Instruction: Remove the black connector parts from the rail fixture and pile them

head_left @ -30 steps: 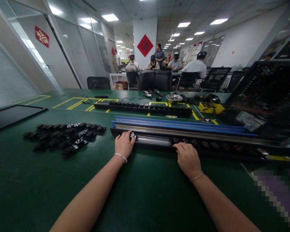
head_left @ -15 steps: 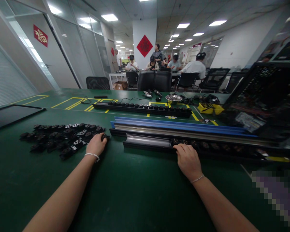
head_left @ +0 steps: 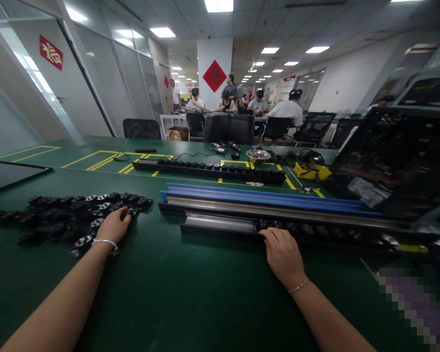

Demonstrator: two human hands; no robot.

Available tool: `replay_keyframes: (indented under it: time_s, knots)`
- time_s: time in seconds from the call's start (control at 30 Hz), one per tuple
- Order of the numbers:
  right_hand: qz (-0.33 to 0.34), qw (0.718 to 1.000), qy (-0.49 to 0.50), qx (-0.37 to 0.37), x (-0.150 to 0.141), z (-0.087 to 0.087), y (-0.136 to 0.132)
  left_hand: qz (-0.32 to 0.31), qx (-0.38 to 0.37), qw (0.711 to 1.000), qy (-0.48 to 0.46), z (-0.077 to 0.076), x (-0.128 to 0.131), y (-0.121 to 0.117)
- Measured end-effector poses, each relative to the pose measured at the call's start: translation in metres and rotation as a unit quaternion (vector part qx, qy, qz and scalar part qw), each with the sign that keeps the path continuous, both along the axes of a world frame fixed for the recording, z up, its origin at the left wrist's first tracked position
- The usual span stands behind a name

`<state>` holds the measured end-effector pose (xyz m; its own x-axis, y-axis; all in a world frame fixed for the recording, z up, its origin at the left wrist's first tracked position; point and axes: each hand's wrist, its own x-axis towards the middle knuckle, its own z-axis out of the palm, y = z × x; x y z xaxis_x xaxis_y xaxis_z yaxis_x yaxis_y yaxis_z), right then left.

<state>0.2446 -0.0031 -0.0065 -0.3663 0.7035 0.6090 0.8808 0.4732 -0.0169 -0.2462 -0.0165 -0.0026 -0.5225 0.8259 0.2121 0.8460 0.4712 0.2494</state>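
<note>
My left hand [head_left: 113,226] is over the right part of a spread of small black modules [head_left: 60,205], which look like socket inserts. Its thumb and fingers are closed around one module, mostly hidden under them. At the near black channel rail [head_left: 220,225], my right hand [head_left: 284,255] has its fingertips bent over the front edge. They press on the leftmost black module [head_left: 263,225] of a row seated in the rail. Left of that module the rail's smooth grey inside shows. The right thumb is largely hidden.
Behind the near rail lie another long channel [head_left: 212,204] and a blue rail [head_left: 264,194]. Farther back are a filled black strip [head_left: 209,169], a metal bowl [head_left: 258,155] and a yellow box [head_left: 311,171]. A dark flat panel [head_left: 12,177] lies left. People sit at a far table.
My left hand has shifted left and nearer, from the right end of the modules to further in among them. My right hand stays at the same module. The view has turned slightly.
</note>
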Motion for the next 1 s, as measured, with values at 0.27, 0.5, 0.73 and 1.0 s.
replay_keyframes:
  time_s: [0.27, 0.5, 0.73, 1.0]
  knots:
    - [-0.002, 1.000, 0.008, 0.011, 0.000, -0.002, 0.000, 0.029, -0.046, 0.998, -0.026, 0.003, -0.018, 0.006]
    - [-0.016, 1.000, 0.002, 0.014, 0.000, -0.004, -0.002, 0.056, 0.129, 0.986, 0.093, 0.008, 0.012, 0.007]
    - [-0.031, 0.999, -0.007, 0.025, 0.000, -0.007, -0.003, -0.136, 0.307, 0.941, 0.040, 0.027, 0.110, -0.010]
    - [-0.019, 0.999, 0.003, 0.042, 0.002, -0.011, -0.001, -0.350, 0.155, 0.916, 0.116, -0.003, 0.188, -0.040]
